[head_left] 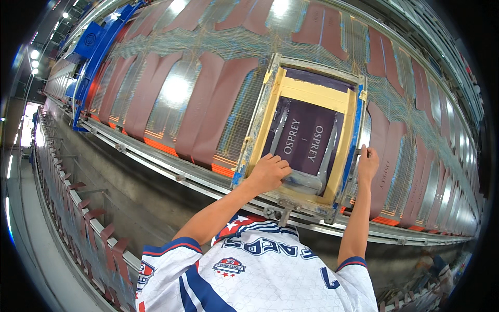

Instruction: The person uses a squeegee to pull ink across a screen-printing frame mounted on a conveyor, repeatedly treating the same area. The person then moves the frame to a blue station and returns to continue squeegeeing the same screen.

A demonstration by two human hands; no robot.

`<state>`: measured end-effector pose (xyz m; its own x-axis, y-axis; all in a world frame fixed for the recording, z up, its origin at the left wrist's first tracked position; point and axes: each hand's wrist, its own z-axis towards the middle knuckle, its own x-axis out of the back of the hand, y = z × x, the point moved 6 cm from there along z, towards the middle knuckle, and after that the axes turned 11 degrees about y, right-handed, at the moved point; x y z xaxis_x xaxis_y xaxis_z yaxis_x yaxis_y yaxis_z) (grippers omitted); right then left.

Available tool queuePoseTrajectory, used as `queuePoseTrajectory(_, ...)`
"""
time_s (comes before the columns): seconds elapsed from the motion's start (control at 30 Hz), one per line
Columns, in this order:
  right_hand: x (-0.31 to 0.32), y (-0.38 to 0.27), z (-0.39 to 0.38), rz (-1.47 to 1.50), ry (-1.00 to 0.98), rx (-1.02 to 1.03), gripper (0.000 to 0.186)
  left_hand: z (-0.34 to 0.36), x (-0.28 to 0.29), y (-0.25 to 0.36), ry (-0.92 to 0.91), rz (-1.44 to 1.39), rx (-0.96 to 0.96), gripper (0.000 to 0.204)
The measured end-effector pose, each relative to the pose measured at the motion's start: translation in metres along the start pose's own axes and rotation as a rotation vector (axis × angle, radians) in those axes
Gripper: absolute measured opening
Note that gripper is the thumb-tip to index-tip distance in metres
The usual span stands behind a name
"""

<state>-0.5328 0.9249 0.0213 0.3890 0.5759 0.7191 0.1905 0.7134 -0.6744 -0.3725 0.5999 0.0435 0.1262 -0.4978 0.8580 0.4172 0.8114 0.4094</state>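
A screen-printing frame (359,92) lies over the long table in front of me, bordered inside with yellow tape. Its dark purple mesh (307,136) carries two lines of pale lettering, and grey ink (304,182) lies smeared along the near end. My left hand (268,174) is at the frame's near left side, fingers curled down over the taped border. What lies under those fingers is hidden. Just outside the frame's right edge is my right hand (368,162), raised with thumb and fingers pinched together. Whatever it grips there is too small to name.
Maroon fabric pieces (221,109) lie in rows along the table on both sides. A metal rail (156,165) runs along the near edge. At the far left stands a blue machine (91,57). Maroon strips (110,244) hang from a rack behind my left side.
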Motion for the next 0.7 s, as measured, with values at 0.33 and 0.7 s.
queuePoseTrajectory(0.33,-0.146,-0.144,-0.128,0.273,0.017,-0.011,0.029,-0.083,0.139,-0.133,0.137,0.137,0.031,0.041)
queuePoseTrajectory(0.7,-0.21,-0.199,-0.179,0.228,-0.02,-0.1,0.028,-0.194,0.168,-0.2,0.025,0.216,-0.125,0.026)
